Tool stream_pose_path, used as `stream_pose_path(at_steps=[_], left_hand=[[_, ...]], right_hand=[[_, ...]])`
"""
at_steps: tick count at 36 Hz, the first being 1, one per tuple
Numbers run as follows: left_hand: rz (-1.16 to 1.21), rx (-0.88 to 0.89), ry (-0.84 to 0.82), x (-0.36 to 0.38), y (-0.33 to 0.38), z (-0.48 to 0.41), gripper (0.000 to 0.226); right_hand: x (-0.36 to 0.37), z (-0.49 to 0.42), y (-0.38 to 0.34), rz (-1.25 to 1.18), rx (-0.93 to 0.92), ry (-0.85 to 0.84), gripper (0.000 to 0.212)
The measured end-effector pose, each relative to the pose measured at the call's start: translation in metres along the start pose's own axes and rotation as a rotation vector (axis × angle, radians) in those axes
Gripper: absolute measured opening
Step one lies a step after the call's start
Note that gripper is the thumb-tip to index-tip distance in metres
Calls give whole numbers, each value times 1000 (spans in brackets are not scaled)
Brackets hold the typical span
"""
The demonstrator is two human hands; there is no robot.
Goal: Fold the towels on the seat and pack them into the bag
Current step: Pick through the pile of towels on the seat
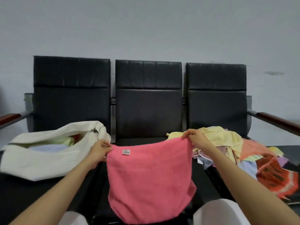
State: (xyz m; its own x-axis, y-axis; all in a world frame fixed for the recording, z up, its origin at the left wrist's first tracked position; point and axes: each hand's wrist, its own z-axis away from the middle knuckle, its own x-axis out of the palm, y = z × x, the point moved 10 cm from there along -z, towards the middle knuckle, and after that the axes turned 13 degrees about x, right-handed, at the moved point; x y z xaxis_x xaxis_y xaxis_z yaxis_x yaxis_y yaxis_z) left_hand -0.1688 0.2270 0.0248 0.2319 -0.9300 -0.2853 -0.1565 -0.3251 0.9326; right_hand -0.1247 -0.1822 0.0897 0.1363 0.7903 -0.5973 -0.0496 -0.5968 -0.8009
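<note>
Pink terry towel (151, 179) hangs limp | left hand (99, 151), right hand (194, 137) pinch top corners | white bag (40, 159) slouched open

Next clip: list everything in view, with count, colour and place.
pink towel: one, pink, held over the middle seat
bag: one, white, open, on the left seat
packed towels: several, blue, green, red, in bag
towel pile: one, mixed colours, on the right seat
seats: three, black, in a row
armrests: two, brown, row's ends
wall: one, grey, behind
knees: two, white, bottom edge
left hand: one, pinches towel's left corner
right hand: one, pinches towel's right corner
</note>
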Motion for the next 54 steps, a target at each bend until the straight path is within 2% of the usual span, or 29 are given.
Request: stream_pose_path(at_steps=[4, 8, 14, 17, 21, 24, 28, 32, 38, 42, 44, 45, 49, 54], left_hand=[[6, -119, 2, 24, -61, 4, 19], [-14, -176, 18, 30, -90, -11, 21], [-18, -78, 132, 23, -66, -85, 12], [-146, -46, 185, 23, -66, -121, 15], [-451, -84, 72, 46, -100, -146, 26], [-598, -135, -11, 58, -135, -152, 33], [-672, -116, -127, 65, -153, -161, 37], [-691, -101, -216, 65, -159, -168, 48], [-711, -145, -320, 70, -159, -174, 35], [-842, -132, -408, 75, -151, -170, 31], [-884, -95, -427, 75, -143, -166, 27], [-881, -70, -427, 75, -140, -164, 22], [-691, 59, -354, 66, -116, -153, 11], [-256, 165, -327, 55, -68, -127, 26]], right_hand=[[48, -15, 69, -88, 126, -70, 42], [69, -34, 95, -126, 168, -100, 37], [52, -96, 53, -113, 90, -12, 27], [54, -136, 30, -86, 23, 34, 21], [96, -182, 42, 85, 52, 6, 23], [137, -199, 76, 141, 104, -84, 26], [162, -211, 105, 312, 128, -108, 20], [171, -219, 107, 436, 72, -134, 28], [176, -227, 102, 538, 73, -161, 27], [176, -220, 93, 626, 48, -164, 20], [170, -214, 86, 582, 20, -143, 10], [164, -211, 82, 519, 5, -127, 7], [128, -195, 65, 227, 9, -116, 18], [81, -163, 35, 69, -63, -212, 21]])
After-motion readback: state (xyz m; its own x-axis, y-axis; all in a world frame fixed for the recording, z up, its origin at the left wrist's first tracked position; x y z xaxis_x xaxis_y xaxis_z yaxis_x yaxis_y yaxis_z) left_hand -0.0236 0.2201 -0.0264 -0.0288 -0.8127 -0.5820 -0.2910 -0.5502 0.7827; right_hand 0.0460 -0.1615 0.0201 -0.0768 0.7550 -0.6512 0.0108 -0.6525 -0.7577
